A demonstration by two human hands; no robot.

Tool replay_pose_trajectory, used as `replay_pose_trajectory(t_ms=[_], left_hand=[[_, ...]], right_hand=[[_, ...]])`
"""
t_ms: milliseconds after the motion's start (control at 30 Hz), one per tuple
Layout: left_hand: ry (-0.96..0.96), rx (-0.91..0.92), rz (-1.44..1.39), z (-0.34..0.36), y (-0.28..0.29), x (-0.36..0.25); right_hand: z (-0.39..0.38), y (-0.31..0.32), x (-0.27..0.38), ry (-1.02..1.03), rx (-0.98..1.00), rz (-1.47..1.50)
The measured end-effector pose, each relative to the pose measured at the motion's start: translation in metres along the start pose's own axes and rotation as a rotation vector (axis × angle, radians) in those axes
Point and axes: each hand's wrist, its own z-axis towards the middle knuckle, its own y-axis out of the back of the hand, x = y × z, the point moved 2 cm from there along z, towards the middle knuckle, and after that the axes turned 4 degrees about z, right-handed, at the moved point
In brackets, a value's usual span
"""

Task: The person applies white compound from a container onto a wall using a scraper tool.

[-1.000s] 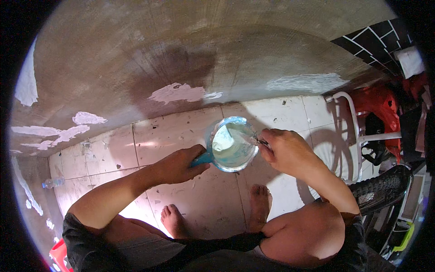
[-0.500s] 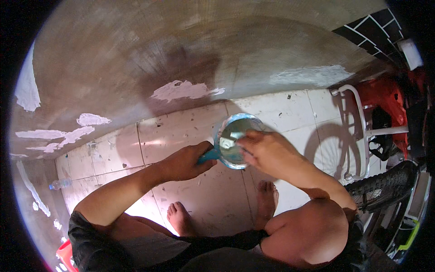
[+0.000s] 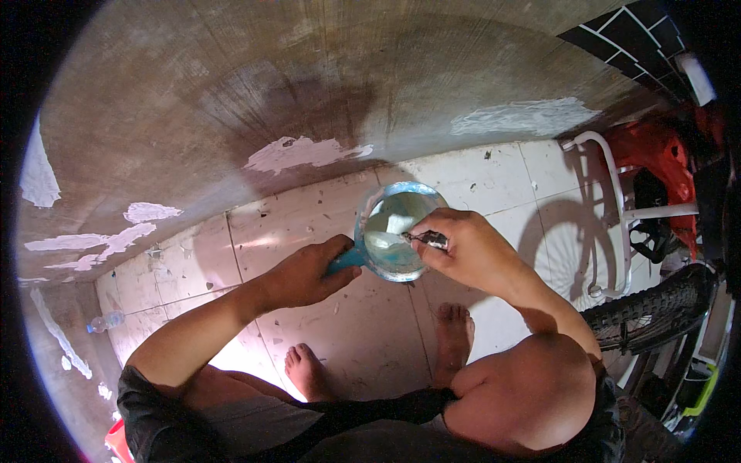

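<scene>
My left hand [image 3: 309, 272] grips the handle of a blue round dipper [image 3: 392, 270], held over the tiled floor between my bare feet. Pale, creamy material coats the inside, with a lighter lump in it. My right hand [image 3: 463, 248] is closed on a small utensil with a dark metallic handle [image 3: 434, 238], reaching into the dipper from the right. The utensil's working end is hard to make out among the pale material.
A grey wall [image 3: 324, 69] carries white patches [image 3: 305, 154]. A clear plastic bottle [image 3: 106, 322] lies at the floor's left edge. At right are a white tubular frame [image 3: 610, 174], red material [image 3: 671, 162] and a bicycle tyre [image 3: 648, 316]. A red object [image 3: 117, 438] shows bottom left.
My right hand moved inward over the dipper and has turned, with the utensil's handle still in it. The dipper has shifted slightly upward in the picture, my left hand staying on its handle.
</scene>
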Motion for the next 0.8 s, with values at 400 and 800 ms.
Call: replay_pose_trajectory(t_ms=[400, 800], left_hand=[[-0.052, -0.018, 0.004, 0.003, -0.001, 0.01], [0.003, -0.027, -0.115, 0.005, 0.001, 0.01]], right_hand=[[-0.002, 0.001, -0.018, -0.205, -0.017, 0.289], [-0.018, 0.014, -0.058, -0.513, -0.256, 0.747]])
